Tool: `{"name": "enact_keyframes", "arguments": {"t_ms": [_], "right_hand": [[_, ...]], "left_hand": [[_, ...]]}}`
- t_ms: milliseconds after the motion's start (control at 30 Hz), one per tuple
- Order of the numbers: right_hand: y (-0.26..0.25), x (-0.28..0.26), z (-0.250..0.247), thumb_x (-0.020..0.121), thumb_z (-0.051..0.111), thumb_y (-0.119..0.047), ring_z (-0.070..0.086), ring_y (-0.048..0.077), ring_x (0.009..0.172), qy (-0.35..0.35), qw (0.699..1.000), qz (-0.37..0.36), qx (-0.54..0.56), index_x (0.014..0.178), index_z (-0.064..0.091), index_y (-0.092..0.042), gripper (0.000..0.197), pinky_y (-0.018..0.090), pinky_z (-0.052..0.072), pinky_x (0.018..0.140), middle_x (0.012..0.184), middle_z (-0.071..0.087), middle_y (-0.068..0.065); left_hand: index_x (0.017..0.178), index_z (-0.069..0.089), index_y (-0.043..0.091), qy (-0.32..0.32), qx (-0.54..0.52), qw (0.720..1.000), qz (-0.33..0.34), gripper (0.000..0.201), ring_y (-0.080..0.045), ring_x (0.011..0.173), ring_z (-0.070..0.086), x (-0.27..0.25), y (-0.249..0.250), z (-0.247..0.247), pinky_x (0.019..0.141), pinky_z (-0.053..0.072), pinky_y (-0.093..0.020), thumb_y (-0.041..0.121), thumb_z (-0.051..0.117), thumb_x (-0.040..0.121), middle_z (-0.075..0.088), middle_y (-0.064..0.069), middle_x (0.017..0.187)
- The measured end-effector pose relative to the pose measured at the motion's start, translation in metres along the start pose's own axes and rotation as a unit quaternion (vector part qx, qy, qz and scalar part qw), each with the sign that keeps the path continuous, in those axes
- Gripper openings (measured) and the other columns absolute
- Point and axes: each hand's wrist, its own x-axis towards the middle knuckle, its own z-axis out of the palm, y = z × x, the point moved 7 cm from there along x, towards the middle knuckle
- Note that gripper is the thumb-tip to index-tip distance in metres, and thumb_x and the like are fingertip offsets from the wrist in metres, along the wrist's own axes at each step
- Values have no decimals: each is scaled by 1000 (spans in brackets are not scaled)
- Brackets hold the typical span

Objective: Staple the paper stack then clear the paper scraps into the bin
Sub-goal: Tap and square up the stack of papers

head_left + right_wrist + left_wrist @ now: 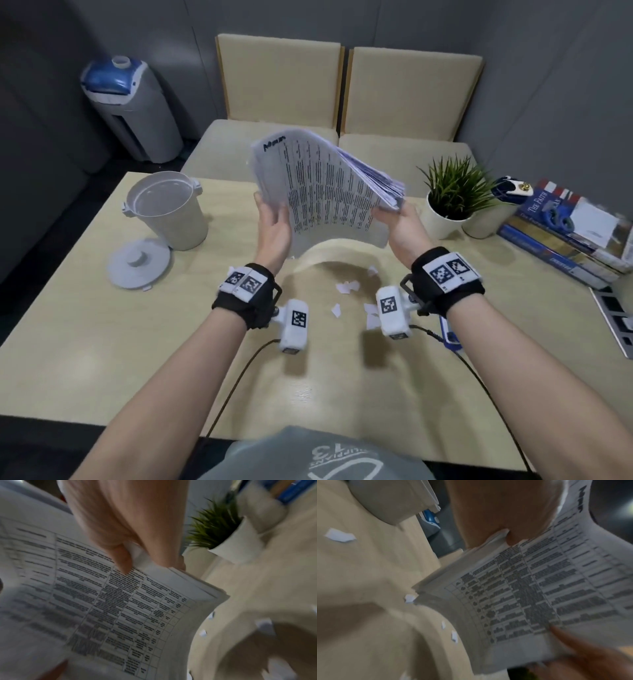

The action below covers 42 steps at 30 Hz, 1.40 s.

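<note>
The paper stack (pixel 325 192), thick, printed with a table and bowed, is held in the air between both hands. The left hand (pixel 274 226) grips its left edge, the right hand (pixel 399 222) pinches the fanned right edge, thumb on top. Below the fingers, torn white scraps (pixel 346 287) lie on the smooth pale table (pixel 85 325). Beyond the left fingers stands the round open bin (pixel 168 209), its flat lid (pixel 138 263) beside it.

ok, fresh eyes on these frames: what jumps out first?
The paper stack, held up over the middle of the table by the left hand and the right hand, its printed table facing the person. Below it, white paper scraps lie scattered on the tabletop between the wrists. At the table's far left stands the open white bin, its lid lying flat in front of it.
</note>
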Motion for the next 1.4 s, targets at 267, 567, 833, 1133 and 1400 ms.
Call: {"name": "enact_keyframes", "arguments": {"t_ms": [267,567,833,1133,1400], "right_hand": [[37,-6,-14,78,53,17,56,9,74,58,991,77,96,87,52,-17,35,20,43,69,83,58,1],[25,0,-6,72,49,8,54,17,93,58,984,95,141,101,53,-13,37,28,41,77,98,61,4],[33,4,0,85,47,-5,55,27,114,67,981,130,127,121,54,-14,38,43,44,98,120,61,12],[-111,-15,-2,78,66,-29,20,20,143,95,806,-203,-548,139,38,-35,68,57,-7,112,151,32,-7],[-83,-17,-31,87,60,-10,66,18,88,99,968,-68,-218,97,68,-9,13,27,52,72,94,72,6]], "left_hand": [[95,37,33,28,-60,998,-18,35,-10,97,56,-7,-36,-7,76,47,-14,-1,44,91,56,8,103],[119,50,13,15,-87,996,-11,42,-20,96,56,3,-22,2,89,48,-39,9,45,77,60,-8,108],[123,52,10,13,-46,999,-9,33,-19,102,60,13,-27,4,95,49,-38,7,50,90,64,-8,114],[97,49,17,-17,169,962,211,13,-24,83,55,10,54,28,76,45,-38,7,44,91,60,-1,86],[90,50,20,-30,417,839,347,7,-21,81,52,-3,100,52,77,32,-33,27,52,92,64,2,90]]}}
